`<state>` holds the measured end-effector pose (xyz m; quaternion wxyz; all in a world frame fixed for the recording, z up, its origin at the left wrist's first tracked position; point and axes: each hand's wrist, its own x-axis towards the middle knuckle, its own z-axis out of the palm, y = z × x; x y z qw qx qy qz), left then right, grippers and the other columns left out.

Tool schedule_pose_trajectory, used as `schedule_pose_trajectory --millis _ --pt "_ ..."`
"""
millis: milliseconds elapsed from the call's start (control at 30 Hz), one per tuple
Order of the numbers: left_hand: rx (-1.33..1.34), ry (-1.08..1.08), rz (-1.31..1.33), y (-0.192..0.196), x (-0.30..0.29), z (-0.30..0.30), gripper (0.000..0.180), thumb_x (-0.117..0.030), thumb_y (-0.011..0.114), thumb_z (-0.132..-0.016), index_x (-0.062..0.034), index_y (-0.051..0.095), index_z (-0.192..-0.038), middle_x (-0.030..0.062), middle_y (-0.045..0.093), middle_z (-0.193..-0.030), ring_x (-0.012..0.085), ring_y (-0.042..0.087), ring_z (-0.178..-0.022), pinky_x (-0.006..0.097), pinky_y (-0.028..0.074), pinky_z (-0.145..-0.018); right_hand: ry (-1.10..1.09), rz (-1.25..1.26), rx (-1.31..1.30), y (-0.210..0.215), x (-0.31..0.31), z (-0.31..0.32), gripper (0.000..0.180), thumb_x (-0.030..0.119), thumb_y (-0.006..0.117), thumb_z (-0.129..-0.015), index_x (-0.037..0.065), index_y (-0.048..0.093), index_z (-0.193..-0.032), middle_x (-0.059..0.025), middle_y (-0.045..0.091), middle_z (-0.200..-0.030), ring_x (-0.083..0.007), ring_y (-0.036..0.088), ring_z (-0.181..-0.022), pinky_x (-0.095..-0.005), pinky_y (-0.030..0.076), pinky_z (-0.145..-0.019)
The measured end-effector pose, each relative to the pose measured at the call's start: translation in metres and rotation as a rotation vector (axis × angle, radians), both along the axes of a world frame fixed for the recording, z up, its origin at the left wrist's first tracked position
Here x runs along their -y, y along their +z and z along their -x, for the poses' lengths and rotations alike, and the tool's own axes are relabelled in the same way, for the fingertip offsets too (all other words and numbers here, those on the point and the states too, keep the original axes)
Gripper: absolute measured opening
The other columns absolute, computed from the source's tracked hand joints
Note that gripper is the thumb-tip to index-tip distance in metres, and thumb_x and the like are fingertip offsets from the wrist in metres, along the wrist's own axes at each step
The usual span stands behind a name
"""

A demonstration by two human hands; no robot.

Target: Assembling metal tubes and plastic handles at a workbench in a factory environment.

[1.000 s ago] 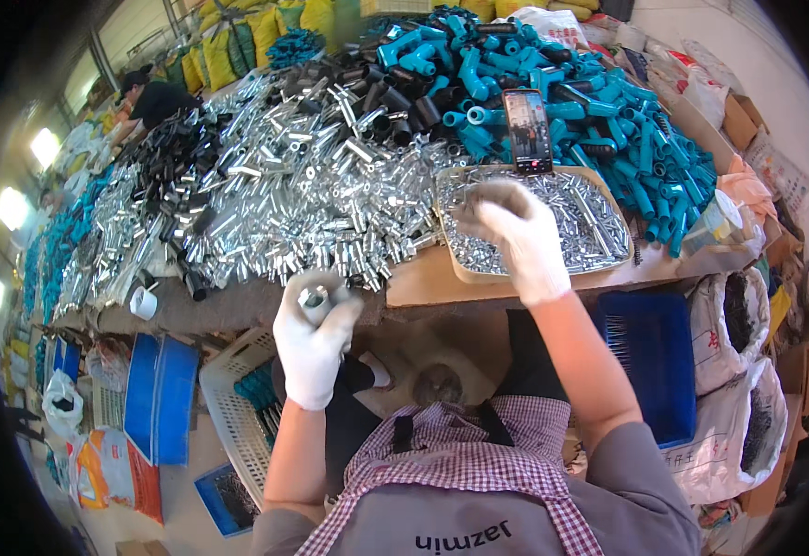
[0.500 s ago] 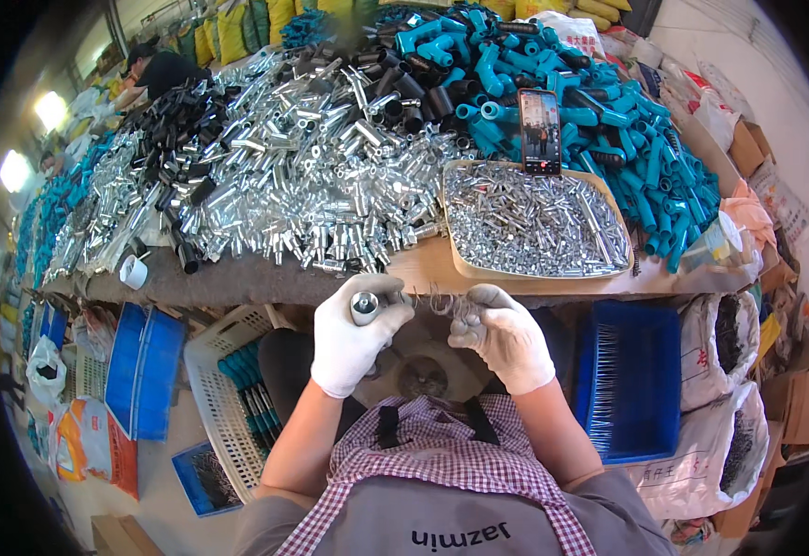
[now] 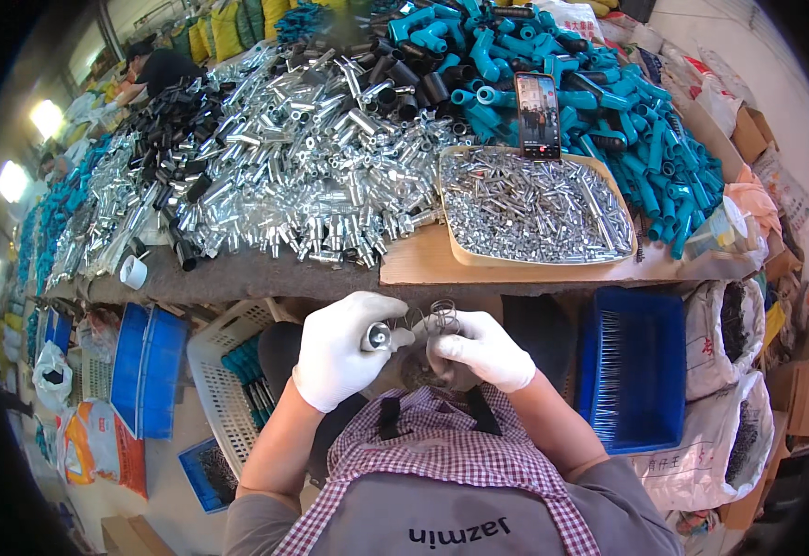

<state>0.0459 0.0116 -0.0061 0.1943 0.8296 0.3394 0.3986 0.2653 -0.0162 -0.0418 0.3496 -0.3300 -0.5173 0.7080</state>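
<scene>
In front of my lap, both my hands wear white work gloves. My left hand [image 3: 338,352] is wrapped round a silver metal cylinder [image 3: 378,335], whose round end faces up. Close beside it, my right hand [image 3: 486,352] pinches a thin wire coil spring [image 3: 442,315], its loops standing above the fingers and reaching toward the left hand. The right glove's fingertips look grey with grime. Whether the spring touches the cylinder I cannot tell.
Beyond my hands, a shallow tray [image 3: 488,259] of small metal parts sits on the bench [image 3: 414,264], with a phone [image 3: 539,116] behind it. Silver tubes [image 3: 284,176] and teal handles [image 3: 645,185] lie heaped. A blue bin [image 3: 641,371] stands right, a white crate [image 3: 202,357] left. Another person [image 3: 159,69] is far left.
Both hands have come down a little toward me, away from the bench edge. The right hand has moved left, closer to the left hand, and the spring now stands above its fingers.
</scene>
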Motion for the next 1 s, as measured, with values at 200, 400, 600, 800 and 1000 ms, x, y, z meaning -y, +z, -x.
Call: schedule_pose_trajectory --millis 200,400,600,800,1000 --pt "0.667 -0.11 1.278 -0.022 0.014 0.0 0.027 -0.019 0.07 -0.09 0.002 0.065 -0.108 0.0081 0.067 -0.074 0.0075 0.055 -0.052 0.022 0.04 -0.042 -0.471 -0.346 0.348 -0.008 0.016 0.017 0.043 0.013 0.065 -0.088 0.0 0.06 -0.128 -0.0129 0.071 -0.111 -0.0178 0.067 -0.1 -0.0313 0.052 -0.091" --pt "0.713 -0.11 1.171 -0.022 0.024 -0.015 0.032 -0.023 0.069 -0.092 0.0018 0.064 -0.111 0.0083 0.067 -0.081 0.0083 0.056 -0.054 0.022 0.043 -0.046 -0.551 -0.137 -0.011 -0.014 0.016 0.021 0.036 0.003 0.065 -0.088 -0.001 0.062 -0.123 -0.004 0.066 -0.091 -0.008 0.059 -0.079 -0.0236 0.05 -0.072" --pt "0.042 0.054 -0.092 -0.033 0.017 -0.013 0.035 -0.006 0.075 -0.08 -0.0005 0.065 -0.113 0.0104 0.068 -0.08 0.014 0.066 -0.066 0.029 0.052 -0.056 -0.623 0.089 -0.191 -0.011 0.012 0.017 0.032 0.008 0.062 -0.091 -0.001 0.062 -0.121 -0.0013 0.06 -0.083 -0.0058 0.054 -0.07 -0.0211 0.045 -0.062" --pt "0.818 -0.239 1.532 -0.038 0.012 -0.006 0.032 -0.018 0.071 -0.09 0.0028 0.063 -0.112 0.008 0.06 -0.071 0.0102 0.049 -0.05 0.024 0.039 -0.044 -0.542 -0.377 0.128 -0.012 0.012 -0.002 0.032 0.005 0.069 -0.084 -0.001 0.066 -0.115 -0.0021 0.07 -0.101 -0.0086 0.063 -0.091 -0.0246 0.05 -0.085" --pt "-0.124 0.062 -0.076 -0.022 0.007 -0.033 0.042 -0.018 0.083 -0.075 -0.0104 0.068 -0.113 0.012 0.07 -0.098 0.0302 0.07 -0.08 0.035 0.058 -0.067 -0.732 0.01 -0.063 -0.018 0.011 0.012 0.023 0.006 0.066 -0.09 -0.001 0.066 -0.111 -0.0023 0.063 -0.078 -0.0049 0.051 -0.057 -0.0207 0.042 -0.053"
